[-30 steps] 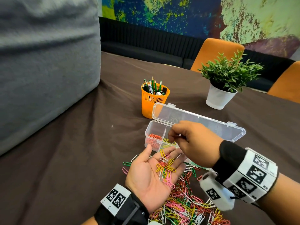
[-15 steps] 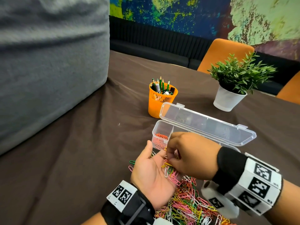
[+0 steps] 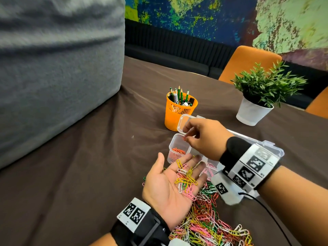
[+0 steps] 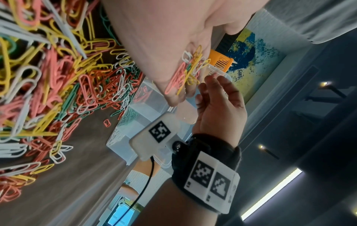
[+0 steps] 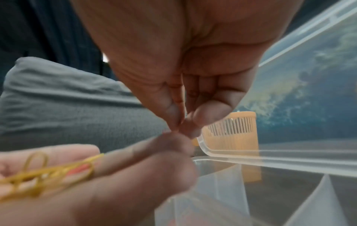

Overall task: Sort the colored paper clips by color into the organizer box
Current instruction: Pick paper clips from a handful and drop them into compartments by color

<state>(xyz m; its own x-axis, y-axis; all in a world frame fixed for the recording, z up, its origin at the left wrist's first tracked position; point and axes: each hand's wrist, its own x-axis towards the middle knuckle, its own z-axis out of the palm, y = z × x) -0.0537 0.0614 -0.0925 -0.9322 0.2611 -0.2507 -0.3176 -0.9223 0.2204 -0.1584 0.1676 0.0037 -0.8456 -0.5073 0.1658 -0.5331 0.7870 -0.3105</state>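
My left hand (image 3: 168,178) lies palm up and flat, carrying several yellow, pink and white paper clips (image 3: 186,178). Beyond it stands the clear organizer box (image 3: 174,141) with its lid (image 3: 182,121) open. Its leftmost compartment holds orange-red clips (image 3: 177,151). My right hand (image 3: 188,134) hovers over that compartment, thumb and fingertips pinching a small red clip (image 3: 184,138), mostly hidden. A big mixed pile of clips (image 3: 209,226) lies on the table under my wrists. The left wrist view shows the loaded palm (image 4: 154,38) and right hand (image 4: 218,104); the right wrist view shows the pinch (image 5: 179,128).
An orange pencil cup (image 3: 179,112) stands just behind the box's left end. A potted plant (image 3: 255,103) sits at the back right, with an orange chair (image 3: 248,63) behind it. A large grey cushion (image 3: 53,68) fills the left side. Brown cloth (image 3: 88,174) covers the table.
My right hand dipped into the left palm, pinched a red clip and rose away over the box's leftmost compartment. The left hand stayed palm up.
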